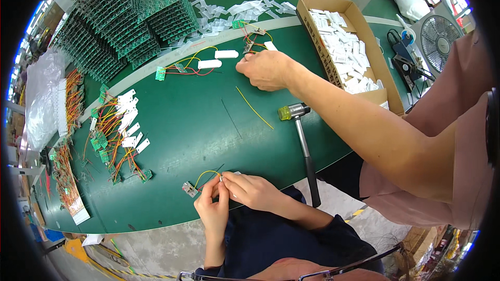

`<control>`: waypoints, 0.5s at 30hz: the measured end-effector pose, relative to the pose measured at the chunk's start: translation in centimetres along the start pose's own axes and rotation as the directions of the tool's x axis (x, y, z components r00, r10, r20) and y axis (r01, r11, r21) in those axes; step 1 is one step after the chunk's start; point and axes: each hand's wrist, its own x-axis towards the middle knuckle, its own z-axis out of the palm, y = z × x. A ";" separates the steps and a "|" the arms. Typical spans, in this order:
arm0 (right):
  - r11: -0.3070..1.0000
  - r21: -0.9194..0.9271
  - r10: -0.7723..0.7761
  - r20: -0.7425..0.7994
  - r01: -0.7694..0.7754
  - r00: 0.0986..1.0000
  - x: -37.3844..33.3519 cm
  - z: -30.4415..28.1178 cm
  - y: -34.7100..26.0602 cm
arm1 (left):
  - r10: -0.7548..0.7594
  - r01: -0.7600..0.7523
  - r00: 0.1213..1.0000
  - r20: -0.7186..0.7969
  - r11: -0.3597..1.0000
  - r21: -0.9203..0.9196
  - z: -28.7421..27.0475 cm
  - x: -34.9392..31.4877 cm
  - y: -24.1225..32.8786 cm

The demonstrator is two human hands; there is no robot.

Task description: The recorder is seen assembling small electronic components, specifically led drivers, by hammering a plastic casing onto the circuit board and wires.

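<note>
At the table's near edge my left hand and my right hand meet, fingers pinched together. Between them shows a bit of a small white plastic piece, mostly hidden by the fingers. A yellow wire and a red one run from it to a small circuit board, left of my left hand. Farther off, a co-worker's hand reaches in from the right, its fingertips on the table beside wired white housings and circuit boards.
Right of centre lies a mallet with a yellow head. Loose yellow and black wires lie mid-table. Wired boards with white tabs are bunched at left, below stacked green boards. A cardboard box of white parts stands far right.
</note>
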 end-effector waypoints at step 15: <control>0.990 -0.141 -0.026 0.047 0.032 0.999 -0.2 0.3 -0.3 | -0.233 0.244 0.970 0.074 0.941 -0.234 0.3 0.0 -1.0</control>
